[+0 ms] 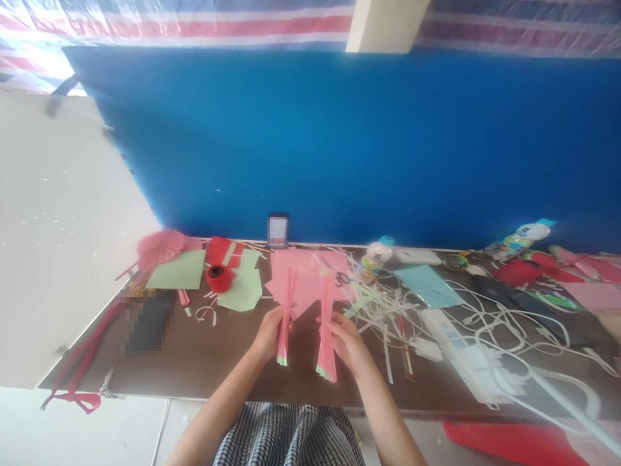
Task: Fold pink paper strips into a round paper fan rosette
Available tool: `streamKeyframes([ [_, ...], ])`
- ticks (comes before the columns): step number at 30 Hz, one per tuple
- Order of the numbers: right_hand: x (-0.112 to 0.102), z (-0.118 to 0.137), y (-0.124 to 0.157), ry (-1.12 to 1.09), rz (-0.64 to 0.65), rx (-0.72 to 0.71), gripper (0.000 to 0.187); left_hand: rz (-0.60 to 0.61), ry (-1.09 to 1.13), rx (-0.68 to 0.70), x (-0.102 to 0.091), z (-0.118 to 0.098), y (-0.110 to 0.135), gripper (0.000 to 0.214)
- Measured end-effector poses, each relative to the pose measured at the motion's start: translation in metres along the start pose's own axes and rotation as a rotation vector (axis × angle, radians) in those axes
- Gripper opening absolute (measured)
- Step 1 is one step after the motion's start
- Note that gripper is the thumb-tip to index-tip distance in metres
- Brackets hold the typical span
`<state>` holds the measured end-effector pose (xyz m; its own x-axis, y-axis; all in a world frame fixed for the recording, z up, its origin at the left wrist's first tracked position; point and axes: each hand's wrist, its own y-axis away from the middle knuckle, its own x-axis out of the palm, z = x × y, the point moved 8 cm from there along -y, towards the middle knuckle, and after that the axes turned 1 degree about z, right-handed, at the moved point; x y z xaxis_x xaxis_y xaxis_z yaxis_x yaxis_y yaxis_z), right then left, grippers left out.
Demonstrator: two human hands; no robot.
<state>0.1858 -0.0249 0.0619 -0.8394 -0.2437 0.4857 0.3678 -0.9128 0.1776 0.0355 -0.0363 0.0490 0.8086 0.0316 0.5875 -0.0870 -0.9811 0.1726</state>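
Note:
My left hand is closed around the middle of a narrow pleated strip of pink paper, which has a pale green lower edge. A second pleated pink paper, also green at its lower end, is pinched in my right hand. Both strips stand roughly upright, side by side and apart, above the front of the dark table. Behind them lie flat sheets of pink paper. A pair of scissors rests at the right side of these sheets. My fingertips are partly hidden behind the folded paper.
A red ribbon roll, green paper and a pink paper fan lie left. A phone leans on the blue panel. To the right are paper scraps, a glue bottle, a power strip and tangled cables.

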Motion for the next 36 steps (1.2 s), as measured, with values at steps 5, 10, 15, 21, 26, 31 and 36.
streamKeyframes([
  [5, -0.003, -0.004, 0.001, 0.020, -0.041, 0.000, 0.019, 0.032, 0.080, -0.044, 0.003, 0.003, 0.002, 0.050],
  [10, -0.008, -0.007, 0.002, 0.020, -0.043, 0.009, 0.017, 0.149, -0.041, -0.023, 0.019, -0.012, 0.013, 0.032],
  [15, -0.009, -0.005, 0.002, -0.043, -0.058, -0.003, 0.016, 0.205, -0.092, -0.036, 0.019, -0.006, 0.009, 0.031],
  [21, 0.001, 0.000, -0.003, -0.068, -0.055, -0.058, 0.022, 0.229, 0.061, -0.074, 0.009, 0.015, -0.006, 0.035],
  [26, 0.013, -0.003, -0.009, -0.093, -0.011, -0.064, 0.014, 0.199, 0.122, -0.106, 0.004, 0.021, -0.007, 0.036],
  [31, 0.014, -0.006, -0.018, -0.122, -0.019, -0.070, 0.014, 0.255, 0.081, -0.234, 0.007, 0.035, -0.003, 0.038],
  [36, 0.015, -0.007, -0.024, -0.129, -0.043, -0.066, 0.018, 0.277, -0.041, -0.194, 0.013, 0.033, 0.002, 0.035],
])
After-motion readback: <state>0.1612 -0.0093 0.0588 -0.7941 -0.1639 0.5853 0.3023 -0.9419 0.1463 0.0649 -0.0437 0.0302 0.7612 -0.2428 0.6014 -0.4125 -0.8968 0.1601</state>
